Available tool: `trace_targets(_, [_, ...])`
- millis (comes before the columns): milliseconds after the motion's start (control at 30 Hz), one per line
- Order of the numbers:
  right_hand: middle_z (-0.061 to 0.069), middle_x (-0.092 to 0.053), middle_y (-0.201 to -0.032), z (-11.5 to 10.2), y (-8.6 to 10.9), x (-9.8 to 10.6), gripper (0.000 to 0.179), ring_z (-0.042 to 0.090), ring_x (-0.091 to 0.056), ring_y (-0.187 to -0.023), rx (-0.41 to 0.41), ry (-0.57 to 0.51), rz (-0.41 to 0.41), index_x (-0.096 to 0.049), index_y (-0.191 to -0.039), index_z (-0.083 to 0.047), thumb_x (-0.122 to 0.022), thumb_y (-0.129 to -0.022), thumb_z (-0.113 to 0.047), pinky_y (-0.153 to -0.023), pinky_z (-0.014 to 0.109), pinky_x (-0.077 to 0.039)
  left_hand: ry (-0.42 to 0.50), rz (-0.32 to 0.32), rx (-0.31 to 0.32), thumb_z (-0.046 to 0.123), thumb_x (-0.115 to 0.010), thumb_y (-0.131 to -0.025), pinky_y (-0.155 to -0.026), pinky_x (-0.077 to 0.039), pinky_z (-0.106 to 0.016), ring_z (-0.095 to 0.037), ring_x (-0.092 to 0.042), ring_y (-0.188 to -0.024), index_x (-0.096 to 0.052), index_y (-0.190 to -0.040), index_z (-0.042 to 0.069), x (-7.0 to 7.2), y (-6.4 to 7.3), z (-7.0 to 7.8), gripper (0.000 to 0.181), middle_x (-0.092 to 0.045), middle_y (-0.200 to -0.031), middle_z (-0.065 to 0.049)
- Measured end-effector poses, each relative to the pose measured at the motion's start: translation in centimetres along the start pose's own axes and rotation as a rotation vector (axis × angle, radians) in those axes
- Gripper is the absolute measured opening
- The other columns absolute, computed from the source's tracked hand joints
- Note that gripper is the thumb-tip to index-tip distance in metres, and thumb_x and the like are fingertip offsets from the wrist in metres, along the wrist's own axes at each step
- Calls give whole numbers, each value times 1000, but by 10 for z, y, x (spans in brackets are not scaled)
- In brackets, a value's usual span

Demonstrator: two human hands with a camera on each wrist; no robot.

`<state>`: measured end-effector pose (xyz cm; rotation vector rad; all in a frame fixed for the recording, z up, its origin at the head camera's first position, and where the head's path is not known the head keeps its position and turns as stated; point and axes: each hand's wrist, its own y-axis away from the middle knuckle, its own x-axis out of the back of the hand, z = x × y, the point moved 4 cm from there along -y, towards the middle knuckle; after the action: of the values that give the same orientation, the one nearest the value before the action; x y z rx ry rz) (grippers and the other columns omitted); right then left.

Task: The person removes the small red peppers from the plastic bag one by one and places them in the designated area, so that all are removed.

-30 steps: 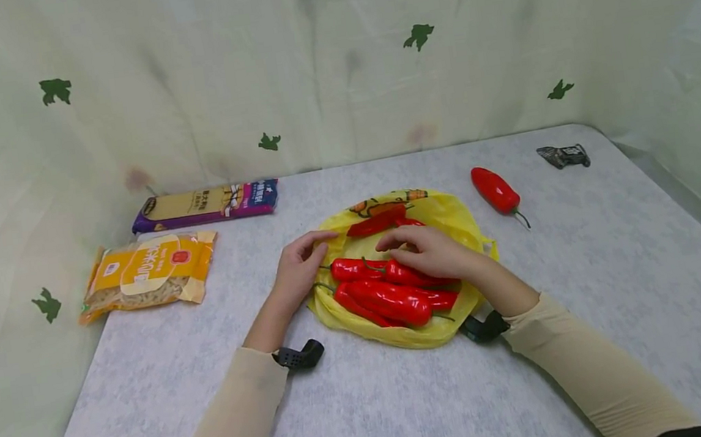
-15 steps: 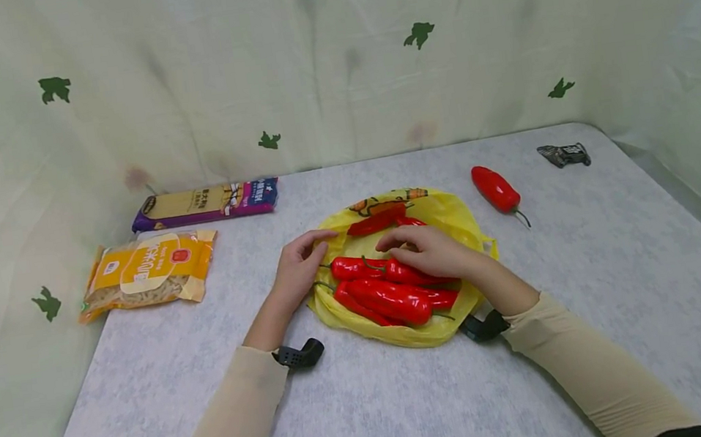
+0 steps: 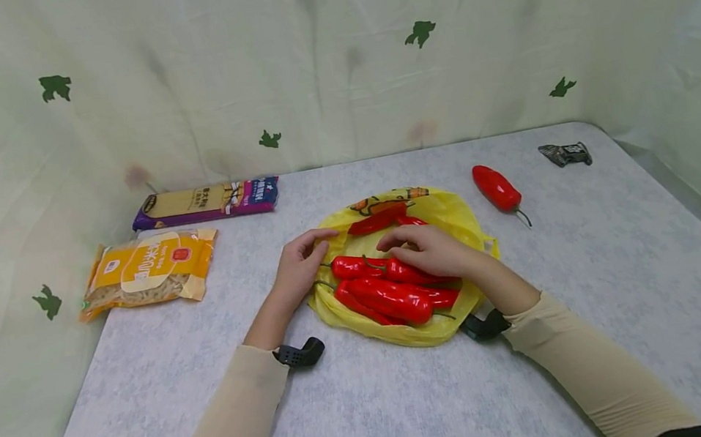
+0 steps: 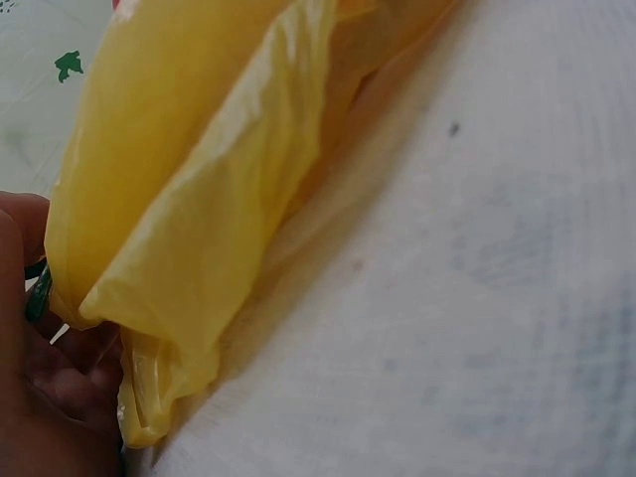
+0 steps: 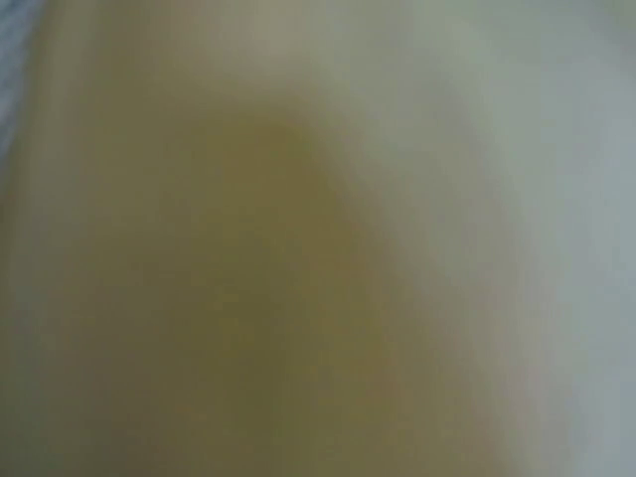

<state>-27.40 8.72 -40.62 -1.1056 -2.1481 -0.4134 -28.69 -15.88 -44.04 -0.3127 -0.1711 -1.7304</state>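
A yellow plastic bag [image 3: 406, 340] lies spread with its mouth facing up, and several glossy red chili peppers [image 3: 394, 300] with green stems lie in it. My left hand [image 3: 296, 268] rests at the bag's left edge, its fingers loosely bent. In the left wrist view, the bag's folded film [image 4: 199, 219] hangs beside that hand, and a dark green stem shows near it. My right hand [image 3: 430, 248] lies over the peppers from the right, fingers loosely bent, thumb by one pepper; the undersides of its fingers are hidden. The right wrist view is a yellowish blur.
One red pepper [image 3: 496, 189] lies outside the bag at the back right. Beyond it is a small dark packet [image 3: 565, 154]. At the back left are a purple and beige packet [image 3: 205, 203] and an orange-yellow packet [image 3: 147, 270]. Pale curtains [image 3: 329, 59] enclose the table [image 3: 377, 422].
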Motion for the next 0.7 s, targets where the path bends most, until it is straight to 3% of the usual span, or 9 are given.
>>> trace_targets(167, [0,-69,-120,1,0,0,26,19,-61,-114,6,6,-2,-68,-123,-15,-57,-101,-20,-106,44,-49,12,-3,-4,17,-53,-103,-109,-42,-39,-19,-53,-125,-69,-124,11,0,0,1,26,-63,-134,-6])
trace_targets(700, [-2,-69,-120,1,-1,0,26,19,-60,-114,-8,10,-10,-68,-123,-14,-56,-101,-21,-105,43,-49,12,-6,5,17,-53,-103,-114,-41,-44,-21,-52,-128,-69,-124,13,0,1,3,26,-63,-134,-6])
